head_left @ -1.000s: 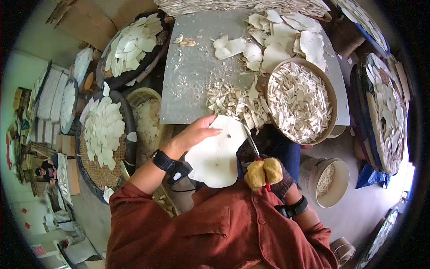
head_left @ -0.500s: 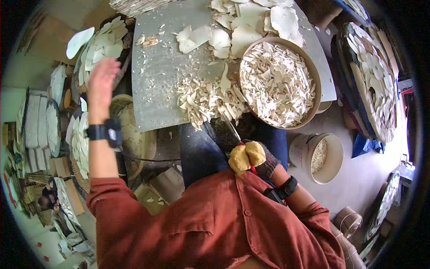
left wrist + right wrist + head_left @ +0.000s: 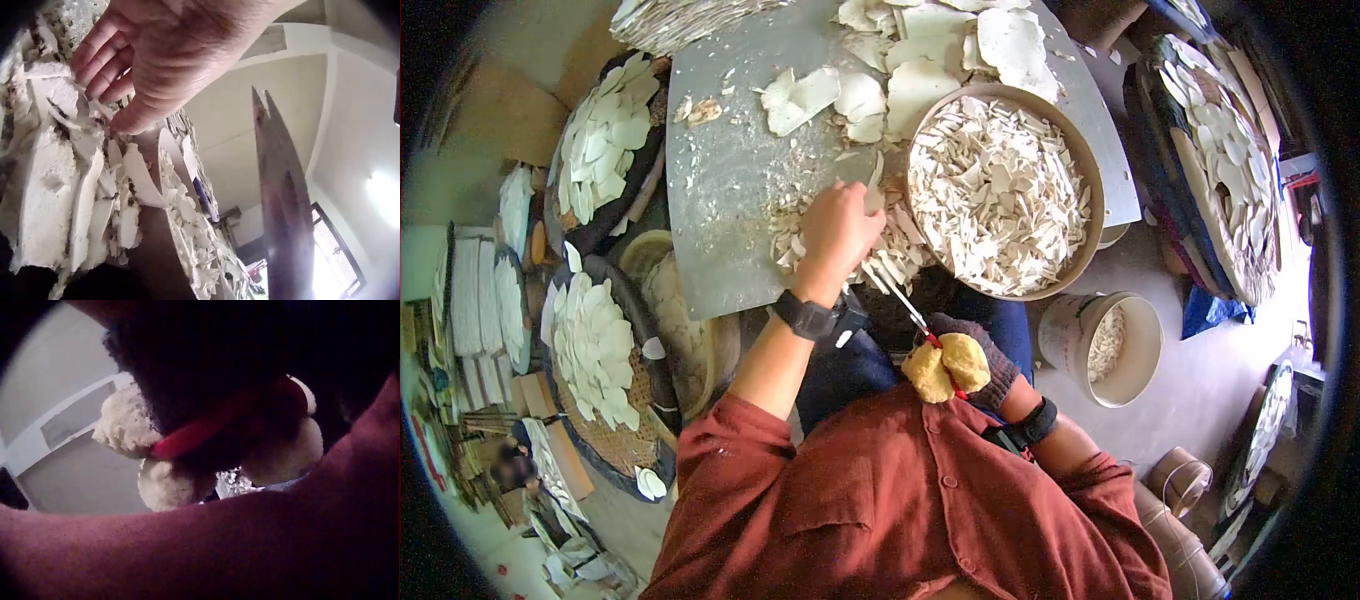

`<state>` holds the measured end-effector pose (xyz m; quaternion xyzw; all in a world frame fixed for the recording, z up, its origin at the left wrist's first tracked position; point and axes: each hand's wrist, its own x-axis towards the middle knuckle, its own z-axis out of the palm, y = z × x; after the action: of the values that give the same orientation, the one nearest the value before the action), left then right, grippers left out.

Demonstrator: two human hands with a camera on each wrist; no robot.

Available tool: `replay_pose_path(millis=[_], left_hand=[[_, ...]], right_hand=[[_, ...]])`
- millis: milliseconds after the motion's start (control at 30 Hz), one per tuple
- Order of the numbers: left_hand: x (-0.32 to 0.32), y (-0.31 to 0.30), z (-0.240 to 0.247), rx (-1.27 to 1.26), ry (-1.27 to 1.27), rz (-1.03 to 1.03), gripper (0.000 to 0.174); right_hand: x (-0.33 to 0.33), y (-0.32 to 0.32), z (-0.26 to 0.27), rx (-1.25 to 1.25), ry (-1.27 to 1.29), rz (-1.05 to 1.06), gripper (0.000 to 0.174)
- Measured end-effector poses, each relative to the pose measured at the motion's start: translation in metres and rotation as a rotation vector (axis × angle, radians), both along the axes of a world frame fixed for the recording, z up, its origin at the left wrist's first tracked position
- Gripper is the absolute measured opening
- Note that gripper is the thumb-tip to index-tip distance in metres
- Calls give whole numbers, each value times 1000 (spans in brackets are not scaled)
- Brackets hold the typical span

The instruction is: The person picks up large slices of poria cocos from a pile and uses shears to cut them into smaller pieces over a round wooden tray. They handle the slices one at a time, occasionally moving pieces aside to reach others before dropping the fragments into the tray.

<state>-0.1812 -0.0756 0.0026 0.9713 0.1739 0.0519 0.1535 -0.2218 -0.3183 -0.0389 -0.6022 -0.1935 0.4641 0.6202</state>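
My left hand (image 3: 840,235) reaches over a heap of thin white chips (image 3: 795,245) at the table's front edge. In the left wrist view its fingers (image 3: 103,59) are spread loosely among the chips, gripping none. A dark knitted glove covers my right hand (image 3: 997,372), which holds scissors (image 3: 917,318) in front of the shirt. Yellow padding (image 3: 945,368) wraps the red handles, hiding most of the fingers. The blades (image 3: 281,187) point away toward the heap, their tips slightly parted. In the right wrist view, a red handle (image 3: 194,434) shows between padded lumps (image 3: 165,484).
A round tray (image 3: 1097,215) full of chips sits on the grey table (image 3: 720,190), with larger white pieces (image 3: 915,90) behind it. Below right stands a white bucket (image 3: 1135,375) with chips. Flat white pieces fill round baskets at left (image 3: 590,345) and right (image 3: 1235,190).
The left hand held a broad white sheet by the scissors, then tossed it toward the left baskets. Now it is back over the chip heap. The right hand keeps hold of the scissors.
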Motion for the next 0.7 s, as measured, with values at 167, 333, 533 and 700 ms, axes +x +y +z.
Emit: replay_pose_path(millis=[167, 333, 533, 700], left_hand=[[-16, 31, -26, -726, -335, 207, 17], [-58, 14, 9, -1354, -305, 268, 23], [-86, -15, 9, -1392, -264, 294, 23], [-87, -25, 0, -1342, -566, 415, 22]], right_hand=[[-4, -6, -36, -8, -154, 18, 13], [-1, 31, -30, 622, 1056, -62, 18], [0, 50, -44, 550, 654, -6, 26], [-7, 56, -33, 534, 768, -65, 19]])
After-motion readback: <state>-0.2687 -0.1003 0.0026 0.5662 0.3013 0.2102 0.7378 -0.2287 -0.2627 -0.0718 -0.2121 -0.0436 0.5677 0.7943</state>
